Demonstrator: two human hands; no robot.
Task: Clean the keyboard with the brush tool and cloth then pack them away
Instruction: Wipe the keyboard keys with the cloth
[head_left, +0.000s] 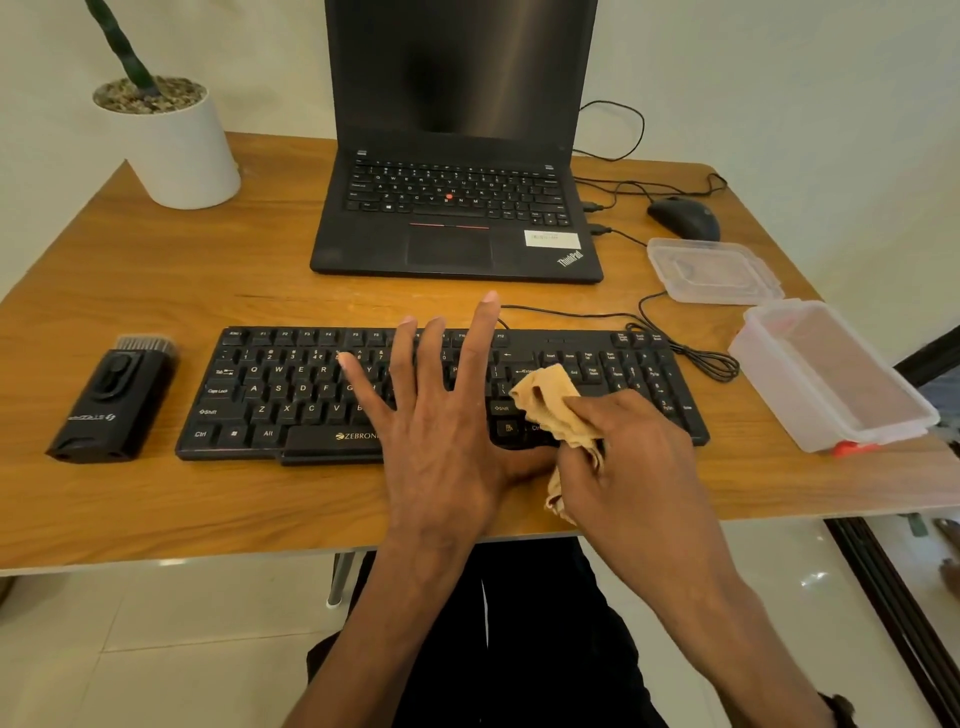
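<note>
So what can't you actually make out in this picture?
Head view only:
- Middle keys of the keyboard: covered by the spread left hand.
- Most of the cloth: bunched inside the right hand.
- Sticker text on the laptop: too small.
- Plant top: cut off by the top edge.
- Container: translucent, contents unclear.

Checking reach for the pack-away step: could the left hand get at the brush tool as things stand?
Probably yes. The left hand lies open on the keyboard; the brush tool sits unobstructed just left of it.

Bare table between keyboard and laptop; container rightward.
</note>
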